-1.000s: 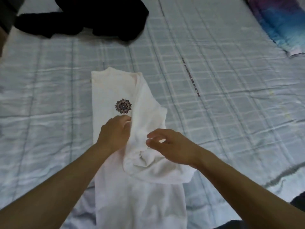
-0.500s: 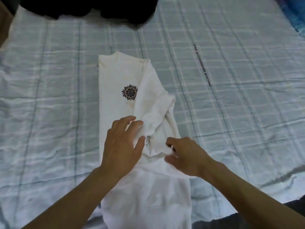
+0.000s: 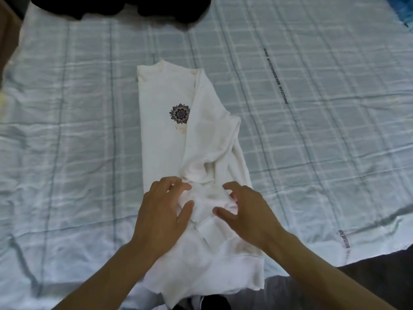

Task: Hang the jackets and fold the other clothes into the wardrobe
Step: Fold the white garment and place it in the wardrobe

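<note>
Flat on a bed covered by a pale blue checked sheet (image 3: 78, 153) lies a white long-sleeved cotton sweatshirt (image 3: 161, 139), its collar pointing away from the person and its ribbed hem nearest to them, at the bed's near edge. A small dark round mandala print (image 3: 179, 114) sits on the chest. The garment's right-side sleeve (image 3: 212, 135) is folded inward across the body, partly covering the edge of the print, and its lower end is bunched into creases at about the middle of the sweatshirt.

Both hands rest on that bunched part. The left hand (image 3: 163, 211) lies on the cloth with its fingers loosely spread and slightly curved, the thumb held apart; it presses rather than grips. The right hand (image 3: 248, 211) is just beside it, fingers bent and their tips down in the creased fabric, thumb stretched toward the left hand (the blur makes it impossible to tell whether they pinch a fold).

At the far edge of the bed a crumpled black garment (image 3: 134, 7) lies well apart from the sweatshirt. A bit of bright blue cloth (image 3: 407, 16) shows in the far right corner.
</note>
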A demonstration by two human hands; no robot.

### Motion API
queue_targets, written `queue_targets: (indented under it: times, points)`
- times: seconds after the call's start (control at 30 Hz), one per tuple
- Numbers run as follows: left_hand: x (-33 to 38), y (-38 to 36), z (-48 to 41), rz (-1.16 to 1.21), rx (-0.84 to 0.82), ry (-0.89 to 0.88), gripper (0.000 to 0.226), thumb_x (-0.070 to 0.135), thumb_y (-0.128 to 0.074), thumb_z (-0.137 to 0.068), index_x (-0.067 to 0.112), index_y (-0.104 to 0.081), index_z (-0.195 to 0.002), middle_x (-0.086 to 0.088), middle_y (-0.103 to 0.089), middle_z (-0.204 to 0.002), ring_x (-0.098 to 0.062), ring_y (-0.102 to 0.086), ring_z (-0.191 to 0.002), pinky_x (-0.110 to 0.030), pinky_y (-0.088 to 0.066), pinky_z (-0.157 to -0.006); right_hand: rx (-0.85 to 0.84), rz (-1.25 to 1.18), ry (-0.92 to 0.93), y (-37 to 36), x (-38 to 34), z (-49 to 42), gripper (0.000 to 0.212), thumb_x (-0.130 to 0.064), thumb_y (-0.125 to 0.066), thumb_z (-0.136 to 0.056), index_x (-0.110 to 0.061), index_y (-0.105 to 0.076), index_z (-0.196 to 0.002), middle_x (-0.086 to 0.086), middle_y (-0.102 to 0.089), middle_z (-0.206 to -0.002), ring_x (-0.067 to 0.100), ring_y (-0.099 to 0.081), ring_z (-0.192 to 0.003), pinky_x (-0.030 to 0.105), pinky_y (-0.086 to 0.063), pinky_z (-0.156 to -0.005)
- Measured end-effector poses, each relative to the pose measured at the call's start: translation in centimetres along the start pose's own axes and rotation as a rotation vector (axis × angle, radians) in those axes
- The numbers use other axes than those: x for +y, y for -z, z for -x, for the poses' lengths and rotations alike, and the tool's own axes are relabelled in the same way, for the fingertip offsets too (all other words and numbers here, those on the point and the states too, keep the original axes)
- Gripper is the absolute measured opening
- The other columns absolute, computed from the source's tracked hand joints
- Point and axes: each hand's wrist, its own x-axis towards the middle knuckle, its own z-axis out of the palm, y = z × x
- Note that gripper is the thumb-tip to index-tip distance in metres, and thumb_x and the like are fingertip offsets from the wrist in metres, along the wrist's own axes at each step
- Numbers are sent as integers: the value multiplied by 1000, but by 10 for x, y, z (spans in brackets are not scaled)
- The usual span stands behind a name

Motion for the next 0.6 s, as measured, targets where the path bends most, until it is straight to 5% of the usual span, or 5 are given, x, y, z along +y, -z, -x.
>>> queue_targets:
  times: [0.17, 0.23, 0.37, 0.43, 0.6]
  points:
    - [0, -7, 20, -42, -4, 15, 38, 47, -70, -84, 27, -64, -116, 9, -59, -122, -16, -55, -107, -37, -45, -91, 135, 112, 82, -17, -9, -7, 15, -32, -61, -91, -18, -54, -92, -3, -60, -81, 18, -58, -72, 36, -52, -68]
    - [-3, -6, 23, -41, 12, 15, 40, 46, -72, -83, 27, -64, -116, 9, -59, -121, -17, -55, -106, -37, -44, -91, 129, 2, 38, -17, -6, -4, 19, -25, -63, -89, -13, -53, -79, -1, -57, -67, 16, -53, -61, 32, -48, -57]
    - [-10, -3, 31, 1, 16, 13, 38, 48, -69, -85, 27, -61, -116, 13, -59, -113, -13, -52, -101, -33, -39, -88, -168, -400, -142, -9, -6, 23, 21, -24, -74, -82, -6, -65, -81, 3, -67, -70, 10, -63, -60, 20, -49, -53]
    - [-10, -2, 39, 19, 24, 18, 37, 50, -64, -88, 28, -60, -118, 15, -60, -109, -11, -53, -100, -34, -39, -89, -341, -584, -171, -8, -8, 43, 16, -19, -77, -79, -7, -70, -87, 2, -74, -79, 17, -72, -68, 29, -58, -57]
    - [-10, -4, 60, 59, 30, 61, 33, 46, -61, -92, 27, -61, -118, 16, -63, -104, -12, -55, -97, -39, -44, -91, -561, -453, -271, -26, -10, 78, 34, -24, -81, -75, -18, -55, -95, 5, -68, -87, 12, -66, -53, 24, -54, -52]
